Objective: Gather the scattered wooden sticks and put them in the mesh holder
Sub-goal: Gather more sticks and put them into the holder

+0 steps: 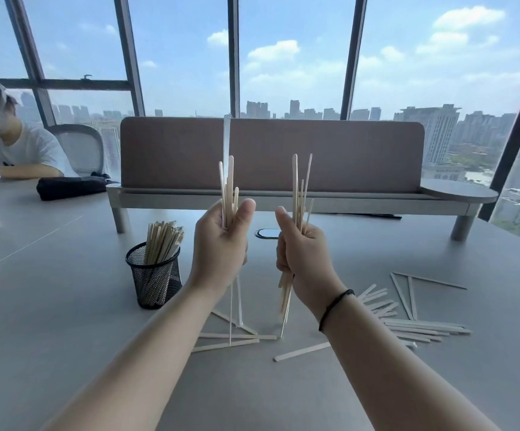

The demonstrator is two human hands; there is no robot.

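The grey surface [65, 306] is stretching out in front of the person, and wooden sticks are lying across its near part: a loose fan [420, 325] spreading to the right of the right forearm, a few crossed ones [237, 339] lying below and between the two wrists, and one stray stick [302, 351] sitting alone near the right arm. The black mesh holder [154, 275] is standing upright just left of the left wrist, already carrying a leaning sheaf of sticks. The left hand [221, 244] is gripping an upright bundle [229, 194], thumb pressing it against the fingers, with a couple of long thin ends hanging down toward the surface. The right hand [302, 247] is clutching its own bundle [300, 188] mid-length, ends poking out above and below unevenly. These look light, thin and stiff, probably snappable if bent and apt to slide past one another, so I'd judge a firm grasp around the middle, ends tapped level, is suiting them best before tipping them into the holder.
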